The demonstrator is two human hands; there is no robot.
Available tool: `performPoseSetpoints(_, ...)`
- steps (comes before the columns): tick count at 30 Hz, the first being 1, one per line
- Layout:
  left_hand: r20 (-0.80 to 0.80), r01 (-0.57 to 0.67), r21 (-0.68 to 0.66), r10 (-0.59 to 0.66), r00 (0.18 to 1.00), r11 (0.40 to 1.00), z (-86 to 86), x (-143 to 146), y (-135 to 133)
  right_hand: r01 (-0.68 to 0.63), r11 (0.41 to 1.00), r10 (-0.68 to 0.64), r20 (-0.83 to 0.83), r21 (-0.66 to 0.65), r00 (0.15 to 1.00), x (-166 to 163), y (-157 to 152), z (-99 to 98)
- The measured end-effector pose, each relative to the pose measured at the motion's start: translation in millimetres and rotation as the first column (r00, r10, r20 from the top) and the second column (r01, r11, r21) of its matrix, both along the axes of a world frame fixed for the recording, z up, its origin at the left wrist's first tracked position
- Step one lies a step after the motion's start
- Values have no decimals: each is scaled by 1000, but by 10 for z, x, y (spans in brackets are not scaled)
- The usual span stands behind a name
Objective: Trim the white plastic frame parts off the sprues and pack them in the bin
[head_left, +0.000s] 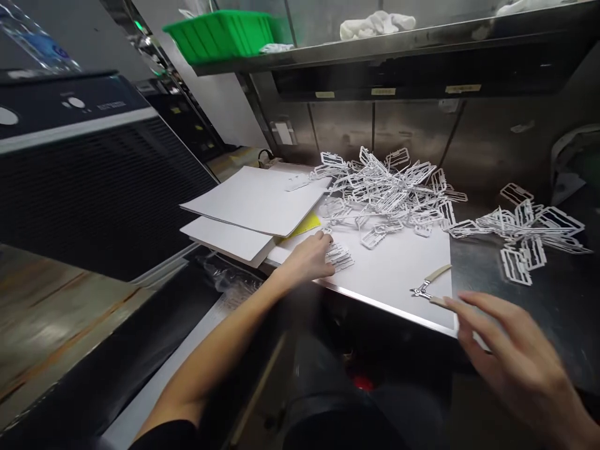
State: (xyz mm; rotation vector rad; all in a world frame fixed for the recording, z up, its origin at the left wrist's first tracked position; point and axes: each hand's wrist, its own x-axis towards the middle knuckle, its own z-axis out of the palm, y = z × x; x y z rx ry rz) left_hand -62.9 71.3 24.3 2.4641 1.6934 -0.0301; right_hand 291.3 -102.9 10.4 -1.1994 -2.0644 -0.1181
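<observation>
Cutters [423, 289] lie roughly 9-to-3, 10 o'clock off the loosely open, empty right hand [513, 344]; left hand [308, 257]'s curled at white parts [342, 257], grip unclear.

The left hand [307, 259] curls at the edge of a small batch of white parts [342, 257]. From there, nippers [424, 288] lie at three o'clock and the right hand [510, 347] hangs loosely open at four, fingertips by the tool (contact is unclear). White frames [391, 187] heap at two o'clock; white boards [253, 194] lie at ten.
</observation>
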Motion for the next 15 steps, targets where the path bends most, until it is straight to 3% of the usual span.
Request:
performPoseSetpoints(4, -32, -16, -52, 14, 999, 999, -83, -17, 164, -106, 994, 106, 53, -5, 993, -371, 192, -187)
performPoseSetpoints(10, -67, 3, -121, -11, 998, 993, -149, -2, 270, -126, 989, 126, -4, -75, 992, -597, 392, -590)
performPoseSetpoints(15, -90, -29, -127, 17, 996, 992, -124, 44, 303, -169, 980, 162, -68, -107, 984, -764, 486, -763)
